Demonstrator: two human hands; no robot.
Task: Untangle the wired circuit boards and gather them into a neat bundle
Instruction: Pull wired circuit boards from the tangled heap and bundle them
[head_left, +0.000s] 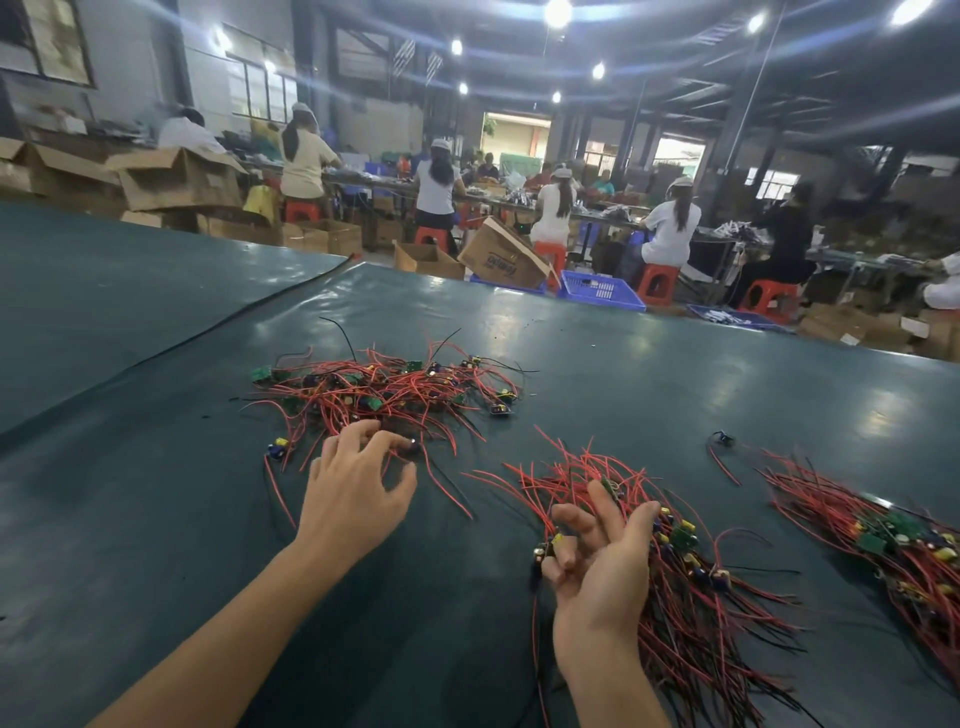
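Observation:
A tangled pile of small green circuit boards with red and black wires (384, 389) lies on the dark green table (675, 374). My left hand (358, 488) reaches into the pile's near edge, its curved fingertips touching the wires and its thumb held apart. A gathered bundle of wired boards (691, 587) lies in front of me, its wires fanning out both ways. My right hand (597, 566) rests palm up against this bundle, and its curled fingers hold a small board with a yellow part (557, 543). Another sorted bundle (893, 540) lies at the right.
A single loose board with wires (723, 440) lies between the two bundles, and another (278, 448) sits left of my left hand. A seam (208, 332) crosses the table cover on the left. Beyond the far edge are cardboard boxes, a blue crate (600, 291) and seated workers.

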